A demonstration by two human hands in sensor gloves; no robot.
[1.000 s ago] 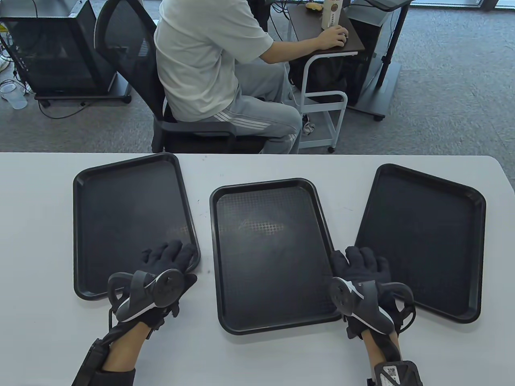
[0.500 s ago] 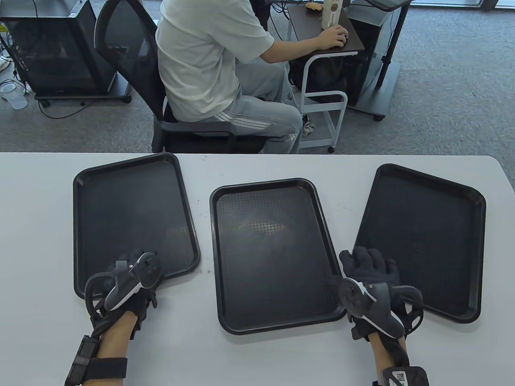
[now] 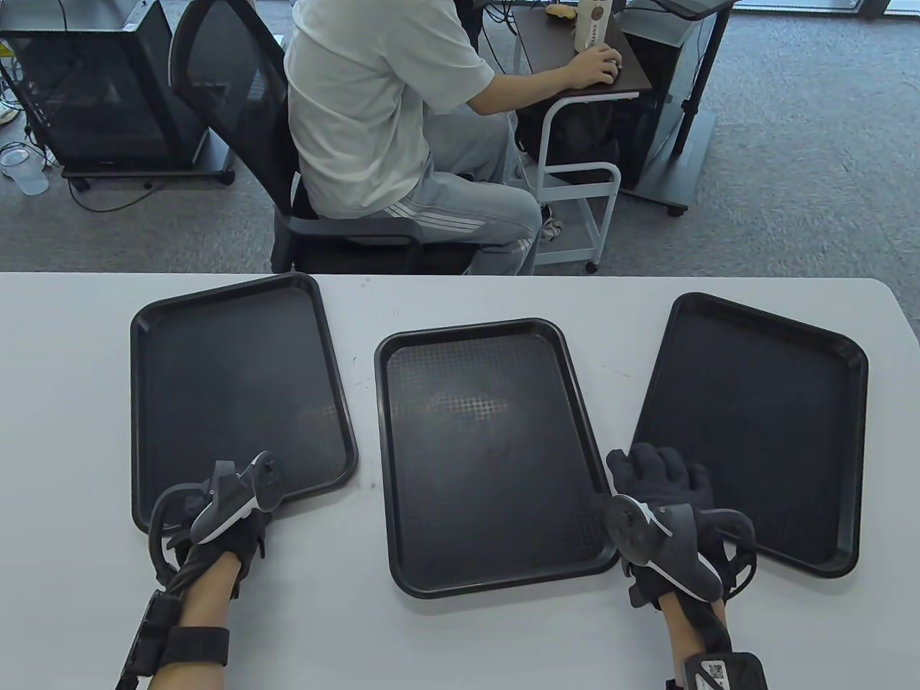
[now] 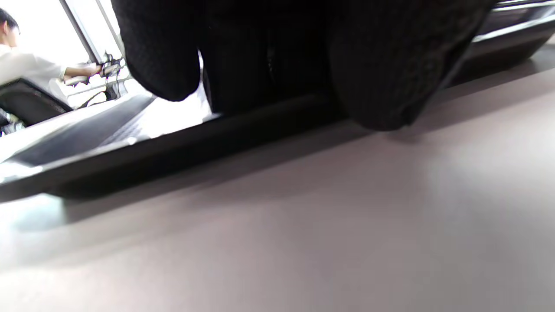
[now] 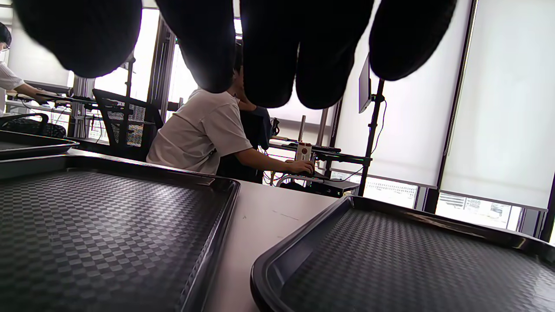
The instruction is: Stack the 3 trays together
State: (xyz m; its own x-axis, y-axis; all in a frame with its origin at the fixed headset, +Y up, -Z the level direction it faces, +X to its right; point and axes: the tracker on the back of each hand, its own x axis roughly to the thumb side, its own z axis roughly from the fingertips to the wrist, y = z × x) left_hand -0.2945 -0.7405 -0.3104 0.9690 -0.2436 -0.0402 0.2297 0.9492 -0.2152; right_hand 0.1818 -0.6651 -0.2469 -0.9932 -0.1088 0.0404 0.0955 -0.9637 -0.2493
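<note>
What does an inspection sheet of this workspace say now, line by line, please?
Surface: white table, a few small dark marks between the trays.
Job's things: left tray, middle tray and right tray lie flat, side by side, apart; none stacked.
Clutter: nothing seen on the table.
Grips: left hand at the left tray's near rim, fingers curled over it; right hand over the right tray's near corner, fingers spread, off the tray.
Cables: loops at both trackers; wires on the floor by the cart.
Surroundings: seated person at a small desk, carpet.
</note>
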